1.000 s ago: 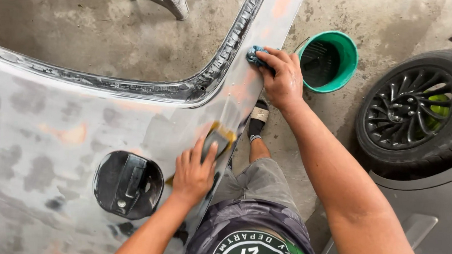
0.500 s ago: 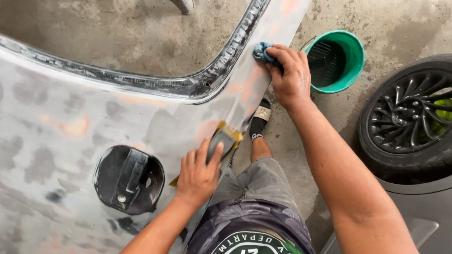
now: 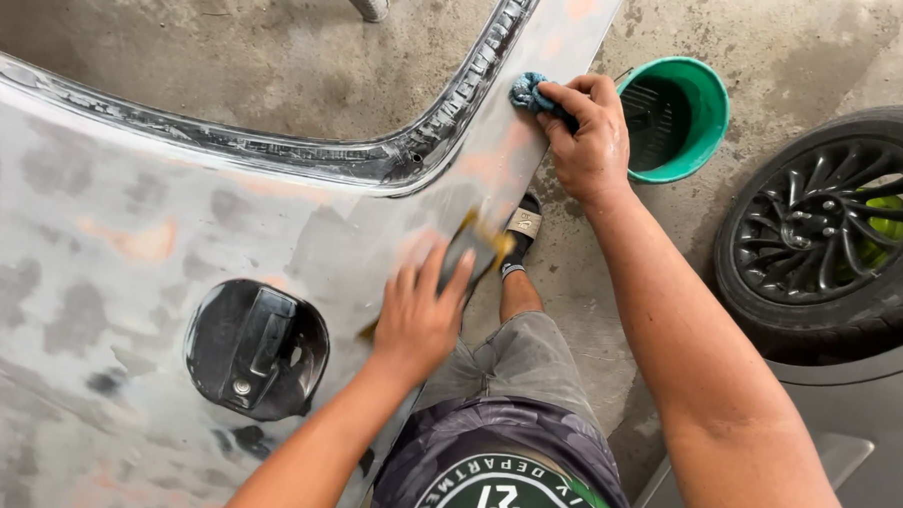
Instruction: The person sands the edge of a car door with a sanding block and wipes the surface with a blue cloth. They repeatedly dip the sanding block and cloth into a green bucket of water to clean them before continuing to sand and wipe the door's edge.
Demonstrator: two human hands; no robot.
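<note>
While the sanded grey car body panel (image 3: 121, 273) fills the left half of the view, lying broad and patchy with its dark window channel (image 3: 415, 153) curving up toward the top, both forearms reach out over it from the lower edge. To the right a black alloy wheel with its tyre (image 3: 832, 232) stands on the concrete floor (image 3: 779, 55), and a green bucket (image 3: 717, 113) sits just beyond the panel's narrow upper strip. A round black fuel-filler recess (image 3: 258, 347) is set into the panel near the left forearm. That forearm runs up from the bottom edge, angled to the upper right, and the left hand (image 3: 419, 318) lies palm down on the panel, fingers spread and pressed flat over a dark sanding block with a yellow-edged sheet (image 3: 477, 247). The block's long axis slants from lower left to upper right, its far end poking out past the fingertips toward the panel's edge; the hand looks slightly blurred. The right arm stretches straight out from the lower right, wrist bent a little downward, and the right hand (image 3: 586, 139) is closed in a pinch around a small blue cloth (image 3: 527, 89), which it presses on the narrow strip beside the channel, the bunched cloth sticking out to the left of the knuckles. Below, a sandalled foot (image 3: 520, 231) rests on the floor.
</note>
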